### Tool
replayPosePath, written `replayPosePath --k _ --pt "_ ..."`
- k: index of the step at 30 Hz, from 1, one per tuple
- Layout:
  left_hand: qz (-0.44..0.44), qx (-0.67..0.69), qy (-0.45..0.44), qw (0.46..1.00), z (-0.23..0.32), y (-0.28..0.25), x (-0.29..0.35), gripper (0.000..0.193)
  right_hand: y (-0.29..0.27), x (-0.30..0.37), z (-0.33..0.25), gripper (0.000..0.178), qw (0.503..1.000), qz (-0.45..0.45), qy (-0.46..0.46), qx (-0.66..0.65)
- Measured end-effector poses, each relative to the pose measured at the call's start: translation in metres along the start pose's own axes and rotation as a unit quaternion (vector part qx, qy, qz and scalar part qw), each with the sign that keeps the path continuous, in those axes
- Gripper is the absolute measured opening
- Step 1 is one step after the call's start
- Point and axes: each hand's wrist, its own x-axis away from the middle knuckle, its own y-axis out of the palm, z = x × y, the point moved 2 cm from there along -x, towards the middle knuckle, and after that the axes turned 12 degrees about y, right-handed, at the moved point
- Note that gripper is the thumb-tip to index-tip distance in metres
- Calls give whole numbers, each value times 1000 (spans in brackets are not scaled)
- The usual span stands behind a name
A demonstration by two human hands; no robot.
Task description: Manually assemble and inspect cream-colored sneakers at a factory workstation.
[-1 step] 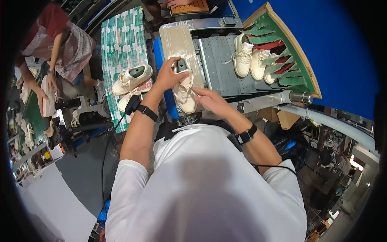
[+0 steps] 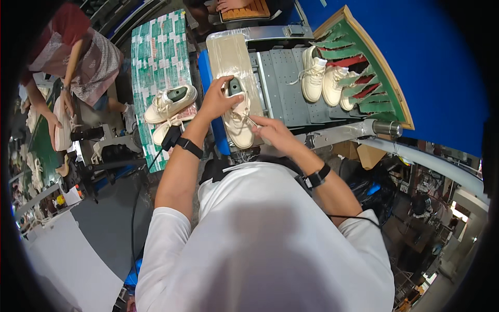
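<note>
Left hand (image 2: pixel 217 100) closed around the heel end of a cream shoe (image 2: pixel 238 122), fingers wrapped over the collar beside the grey form showing in its opening. Right hand (image 2: pixel 273 132) pinched shut on a shoelace (image 2: pixel 248 118) at the front of the same shoe, fingertips touching the lacing. Shoe held toe toward the body, over the near end of a tan plastic-wrapped board (image 2: pixel 228 54) on the grey metal worktop (image 2: pixel 283 78). Black bands on both wrists, white shirt filling the lower part of the view.

Just left of the held shoe, two more cream shoes (image 2: pixel 170 104) lying side by side on a green patterned mat (image 2: pixel 156 47), one with a grey form inside. To the right on the worktop, a pair of cream shoes (image 2: pixel 322 78) standing close together beside a wooden-framed green rack (image 2: pixel 379 67) with red and green slats. Blue surface beyond the rack. Grey metal pipe (image 2: pixel 387 128) running off to the right, near the worktop's front edge.

At far left, another person (image 2: pixel 78 52) in a patterned top, bent over a separate bench, hands on a pale shoe (image 2: pixel 62 130).
</note>
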Motion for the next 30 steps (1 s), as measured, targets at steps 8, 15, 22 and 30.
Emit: replayPosePath --k 8,15,22,30 --pt "196 381 -192 883 -16 -2 67 94 -61 4 31 63 970 234 -10 -71" --pt "286 153 -222 919 -7 46 48 71 -59 35 108 61 982 171 85 0" --pt "145 -71 41 986 39 -80 -74 73 -82 45 120 59 960 252 114 -53" --pt "-219 -244 -63 943 -119 -202 -111 70 -88 62 120 58 967 201 153 -32"
